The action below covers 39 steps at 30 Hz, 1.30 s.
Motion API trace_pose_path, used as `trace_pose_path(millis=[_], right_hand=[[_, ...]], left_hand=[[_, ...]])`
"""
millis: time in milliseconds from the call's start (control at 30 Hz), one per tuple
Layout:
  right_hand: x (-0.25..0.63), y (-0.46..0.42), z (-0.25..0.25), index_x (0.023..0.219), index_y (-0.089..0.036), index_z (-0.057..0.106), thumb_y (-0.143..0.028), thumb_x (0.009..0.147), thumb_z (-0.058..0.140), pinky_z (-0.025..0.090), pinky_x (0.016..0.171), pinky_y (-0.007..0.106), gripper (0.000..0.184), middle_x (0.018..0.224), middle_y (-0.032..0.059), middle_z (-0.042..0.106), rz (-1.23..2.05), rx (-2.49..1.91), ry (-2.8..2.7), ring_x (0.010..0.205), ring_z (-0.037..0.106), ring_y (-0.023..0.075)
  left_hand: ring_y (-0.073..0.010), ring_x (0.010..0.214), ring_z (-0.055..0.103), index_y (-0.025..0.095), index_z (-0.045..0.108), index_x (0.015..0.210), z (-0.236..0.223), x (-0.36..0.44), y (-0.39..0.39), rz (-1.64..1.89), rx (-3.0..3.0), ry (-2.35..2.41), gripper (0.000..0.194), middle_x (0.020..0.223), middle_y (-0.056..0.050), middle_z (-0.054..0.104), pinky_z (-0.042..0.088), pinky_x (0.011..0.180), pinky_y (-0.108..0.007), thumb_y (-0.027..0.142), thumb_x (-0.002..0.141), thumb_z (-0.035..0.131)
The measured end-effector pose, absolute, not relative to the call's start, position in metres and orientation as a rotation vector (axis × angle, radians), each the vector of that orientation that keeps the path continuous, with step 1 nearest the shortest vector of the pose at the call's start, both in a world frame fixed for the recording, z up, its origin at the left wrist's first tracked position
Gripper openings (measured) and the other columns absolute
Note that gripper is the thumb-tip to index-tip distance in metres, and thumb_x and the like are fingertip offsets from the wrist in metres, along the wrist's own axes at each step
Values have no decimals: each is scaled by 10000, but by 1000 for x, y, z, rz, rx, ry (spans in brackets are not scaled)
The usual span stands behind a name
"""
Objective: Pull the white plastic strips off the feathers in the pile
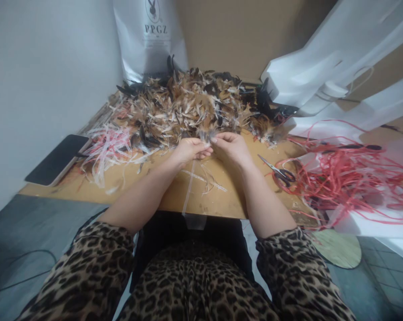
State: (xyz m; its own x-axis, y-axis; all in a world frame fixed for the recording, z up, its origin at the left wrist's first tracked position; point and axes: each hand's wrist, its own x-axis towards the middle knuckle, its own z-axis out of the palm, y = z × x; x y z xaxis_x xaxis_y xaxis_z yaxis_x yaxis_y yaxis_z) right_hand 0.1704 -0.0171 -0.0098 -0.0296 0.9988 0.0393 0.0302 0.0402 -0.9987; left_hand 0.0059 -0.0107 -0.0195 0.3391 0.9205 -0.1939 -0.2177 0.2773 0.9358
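My left hand [192, 149] and my right hand [230, 146] meet over the middle of the table, their fingertips almost touching. Between them is a small tuft of greyish feathers [208, 134], pinched by the fingers of both hands. A large heap of brown, white and black feathers [188, 104] lies just behind my hands. Below my fingers, a few thin loose strands [206, 178] rest on the tabletop. The ends of the feathers in my fingertips are too small to make out.
The wooden table [221, 203] holds a phone [57, 160] at left beside white and pink strips [109, 145]. Scissors [281, 174] lie at right, next to a tangle of red strips [348, 178]. A white printed bag [151, 40] stands behind; white foam pieces [308, 67] lean at back right.
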Motion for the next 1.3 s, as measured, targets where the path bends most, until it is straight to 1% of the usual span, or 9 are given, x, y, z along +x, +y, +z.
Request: trace_pose_path(millis=[133,400,500,633,733,900,1067,1200,1300], right_hand=[[166,-15,-14,649,-173,671,-415,558,828,464,610,271,302,622,-4,657,1259,-1151,-1223,571,566,117],[158,-13,-19,625,-179,630,-414,463,874,457,594,255,375,589,-26,636,1408,-1078,-1018,540,559,102],[159,-15,-16,629,-174,635,-441,499,855,438,586,250,370,599,-20,633,1349,-1101,-1108,549,542,99],[161,-19,-11,601,-161,631,-439,571,820,366,531,240,337,569,-16,596,1123,-1212,-1356,540,477,93],[159,-20,-9,576,-167,613,-425,592,804,354,520,248,321,556,-12,574,1026,-1230,-1415,561,485,112],[163,-19,-11,576,-175,605,-414,611,788,343,504,251,304,541,-16,538,1023,-1235,-1427,561,476,116],[171,-17,-9,537,-174,576,-445,580,805,329,492,250,357,521,-21,513,1041,-1228,-1450,542,450,106],[170,-18,-10,527,-175,565,-447,566,814,334,496,250,371,521,-23,516,1067,-1228,-1462,549,463,110],[168,-18,-11,560,-179,586,-444,580,805,360,514,251,344,542,-21,541,1114,-1217,-1429,566,490,118]], left_hand=[[-77,558,629,73,691,696,-19,7,-13,874,1048,903,123,697,-88,713,487,582,-195,163,776,718],[-52,516,579,73,663,663,-17,7,-15,858,936,852,136,633,-55,668,457,549,-177,100,795,669],[-48,491,564,78,651,640,-17,7,-14,871,949,852,155,609,-44,651,435,514,-168,83,794,654],[-44,447,538,93,650,607,-18,9,-13,926,1089,976,194,567,-25,638,422,483,-164,58,794,611],[-56,447,545,106,663,607,-20,11,-12,953,1222,1036,186,556,-19,641,434,485,-176,57,780,613],[-71,456,562,111,689,654,-19,11,-14,924,1283,1058,145,576,-33,665,449,501,-192,90,786,632],[-94,550,628,96,721,716,-17,6,-15,823,1242,927,132,711,-93,725,494,567,-211,157,806,646],[-93,537,622,94,719,686,-19,5,-14,808,1276,942,128,682,-88,718,501,571,-214,154,788,669],[-81,515,605,98,705,657,-20,6,-13,848,1266,966,143,638,-66,698,489,551,-200,154,785,677]])
